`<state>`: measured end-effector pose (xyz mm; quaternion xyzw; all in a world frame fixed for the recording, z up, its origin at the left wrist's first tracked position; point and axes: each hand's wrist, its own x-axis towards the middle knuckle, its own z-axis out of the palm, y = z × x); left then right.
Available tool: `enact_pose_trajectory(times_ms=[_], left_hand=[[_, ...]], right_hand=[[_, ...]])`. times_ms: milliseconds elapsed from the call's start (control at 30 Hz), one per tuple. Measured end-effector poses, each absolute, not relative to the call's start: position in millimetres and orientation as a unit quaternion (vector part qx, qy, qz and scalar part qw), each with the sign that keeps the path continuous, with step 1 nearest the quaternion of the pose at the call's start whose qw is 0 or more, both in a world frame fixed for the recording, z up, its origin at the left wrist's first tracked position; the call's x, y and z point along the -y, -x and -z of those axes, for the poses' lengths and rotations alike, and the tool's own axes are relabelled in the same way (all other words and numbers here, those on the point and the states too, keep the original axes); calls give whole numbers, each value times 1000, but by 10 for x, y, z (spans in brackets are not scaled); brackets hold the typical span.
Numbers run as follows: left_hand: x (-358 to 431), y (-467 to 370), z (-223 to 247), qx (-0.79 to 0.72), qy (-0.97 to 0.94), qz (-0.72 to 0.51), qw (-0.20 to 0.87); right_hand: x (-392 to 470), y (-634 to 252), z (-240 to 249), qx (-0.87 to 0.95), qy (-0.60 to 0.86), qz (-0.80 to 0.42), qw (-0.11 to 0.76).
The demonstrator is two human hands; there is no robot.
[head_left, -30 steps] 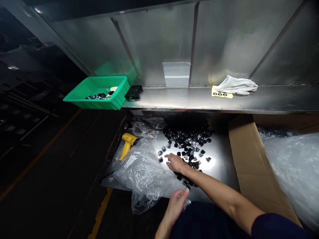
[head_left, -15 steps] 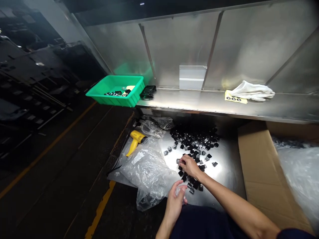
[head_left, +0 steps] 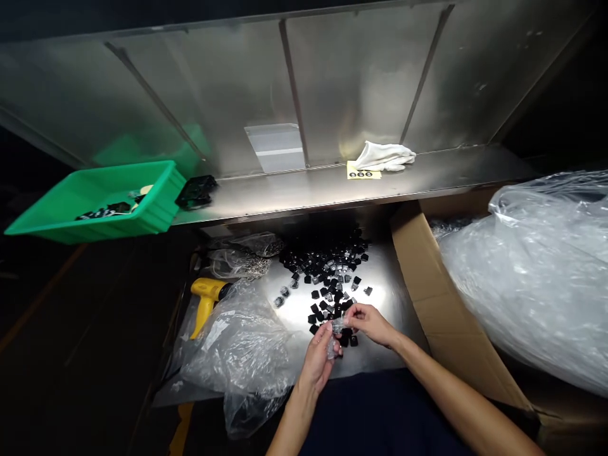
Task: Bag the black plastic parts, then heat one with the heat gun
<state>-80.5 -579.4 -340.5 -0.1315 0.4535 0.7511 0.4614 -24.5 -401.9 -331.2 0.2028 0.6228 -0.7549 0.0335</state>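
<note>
Close in front of me, both hands are together over the near part of the metal worktop [head_left: 384, 354]. My left hand [head_left: 317, 358] is closed on a small crinkled piece of clear plastic [head_left: 331, 348]. Finger and thumb of my right hand [head_left: 374, 325] pinch a second clear plastic bit [head_left: 338, 325], which touches the left fingertips; whether the two bits are joined I cannot tell. Just beyond the hands spreads a pile of small black plastic parts [head_left: 327, 256], some with clear or grey sections. A few clear-looking pieces [head_left: 285, 291] lie apart to its left.
Left of the pile lie a large clear plastic bag [head_left: 247, 354], a yellow heat-gun-like tool [head_left: 205, 301] and a bag of small metal pieces [head_left: 254, 263]. A cardboard box [head_left: 441, 304] with bulging plastic stands right. The shelf [head_left: 285, 196] holds a green bin [head_left: 164, 199] and white glove [head_left: 384, 155].
My right hand has come back from the pile to my left hand with a small clear piece. The view has turned right, showing more of the box and its plastic.
</note>
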Motion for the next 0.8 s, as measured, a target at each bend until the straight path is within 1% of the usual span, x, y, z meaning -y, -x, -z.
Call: enact_pose_trajectory(times_ms=[133, 333, 433, 500, 700, 800], left_hand=[[5771, 798, 3432, -453, 134, -729, 495], [5753, 807, 3439, -431, 161, -726, 512], [5763, 817, 3455, -443, 178, -732, 486], [5774, 830, 3468, -463, 192, -731, 464], [5747, 925, 3496, -609, 153, -688, 364], [5681, 1002, 3505, -633, 145, -683, 336]], right_hand=[[3965, 246, 3328, -627, -236, 742, -36], [4107, 312, 3417, -577, -289, 763, -28], [4101, 335, 3443, -550, -335, 764, -35], [4069, 336, 3461, -537, -363, 761, -24], [4035, 296, 3582, -543, -372, 752, 21], [4066, 297, 3624, -525, -391, 756, 20]])
